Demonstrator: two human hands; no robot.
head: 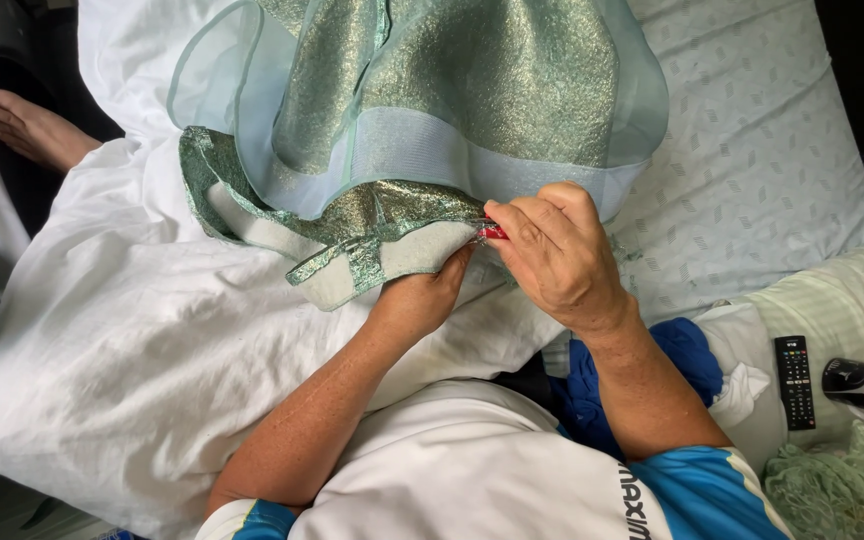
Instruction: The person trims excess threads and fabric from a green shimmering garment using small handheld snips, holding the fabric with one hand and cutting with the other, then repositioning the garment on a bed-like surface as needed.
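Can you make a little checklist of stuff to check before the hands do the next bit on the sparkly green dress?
1. Left hand holds the dress edge from below: ok.
2. Right hand pinches the small red tool: ok.
3. Tool tip seen clearly: cannot tell, fingers hide it.
4. Left fingertips away from the tool: not ok, they sit right beside it.
5. Sheer skirt layer off the working spot: ok, it lies behind.
6. Remote control away from the hands: ok.

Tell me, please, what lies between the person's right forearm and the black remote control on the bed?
In the head view, a bunched blue cloth and a crumpled white cloth lie between the right forearm and the black remote control.
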